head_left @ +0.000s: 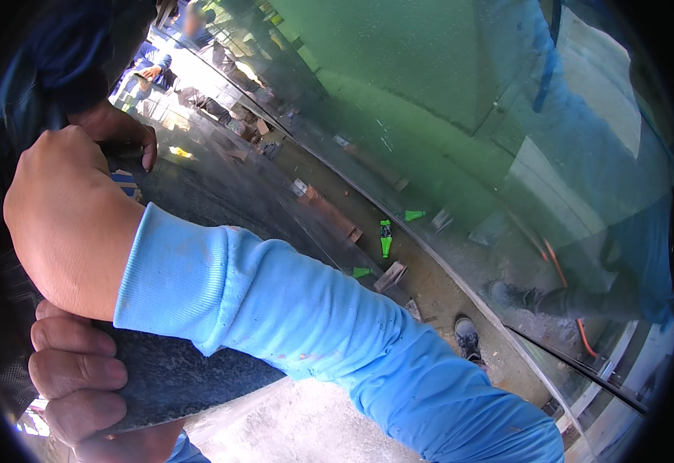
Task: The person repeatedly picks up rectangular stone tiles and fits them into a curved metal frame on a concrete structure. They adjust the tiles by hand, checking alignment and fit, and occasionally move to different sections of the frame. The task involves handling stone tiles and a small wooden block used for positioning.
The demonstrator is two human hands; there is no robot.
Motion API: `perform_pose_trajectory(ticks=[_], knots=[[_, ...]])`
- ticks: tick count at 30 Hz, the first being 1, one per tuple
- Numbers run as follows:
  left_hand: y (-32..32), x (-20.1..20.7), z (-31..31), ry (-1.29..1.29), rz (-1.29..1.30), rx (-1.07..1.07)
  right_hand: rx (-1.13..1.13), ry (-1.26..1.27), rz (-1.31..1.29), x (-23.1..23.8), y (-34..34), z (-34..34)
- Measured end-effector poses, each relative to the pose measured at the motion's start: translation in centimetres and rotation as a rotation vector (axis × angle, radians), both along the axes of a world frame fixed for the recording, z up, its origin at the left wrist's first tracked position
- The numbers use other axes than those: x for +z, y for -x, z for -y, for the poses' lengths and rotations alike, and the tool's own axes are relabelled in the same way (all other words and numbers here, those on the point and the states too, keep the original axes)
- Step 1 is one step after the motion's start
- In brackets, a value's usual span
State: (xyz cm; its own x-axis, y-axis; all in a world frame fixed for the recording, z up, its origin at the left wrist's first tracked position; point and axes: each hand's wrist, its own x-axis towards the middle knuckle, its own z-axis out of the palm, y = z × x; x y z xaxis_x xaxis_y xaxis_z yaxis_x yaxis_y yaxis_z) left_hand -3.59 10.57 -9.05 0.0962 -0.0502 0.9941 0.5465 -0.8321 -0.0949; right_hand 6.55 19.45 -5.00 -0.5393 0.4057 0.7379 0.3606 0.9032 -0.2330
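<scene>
My right arm, in a light blue sleeve, reaches across from the lower right. My right hand (74,216) is bent down over the left end of a dark, speckled sheet (190,378); its back faces me and hides its fingers. Beside it shows a small blue and tan thing (125,184), mostly covered. Lower down, my left hand (78,378) comes from under the sheet, its fingers curled over the edge and their tips on the top face. Just beyond my right hand, another person's hand (113,127) in a dark sleeve has its fingers bent down near the sheet.
A large greenish glass pane (422,147) with reflections leans along the right. Bright green pieces (386,239), wooden blocks (329,212) and a shoe (467,336) are on the floor between sheet and pane. An orange cable (582,336) shows at right. Other people (152,65) are farther back.
</scene>
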Motion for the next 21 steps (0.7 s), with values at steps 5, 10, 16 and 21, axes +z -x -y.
perform_pose_trajectory(ticks=[5,10,16,21], knots=[[0.3,-1.8,-1.9,0.036,-0.033,-0.083,0.036,0.05,0.053,-1.0,1.0,-1.7],[1.2,-1.9,-0.6,0.149,-0.168,-0.031,0.057,0.157,-0.27,-2.9,3.6,-3.3],[0.4,-2.4,1.2,0.31,-0.291,0.065,0.156,0.197,-0.583,-6.3,2.1,-5.8],[0.8,-1.1,1.7,0.336,-0.446,0.079,-0.155,0.346,-0.461,-15.9,-2.9,-14.8]])
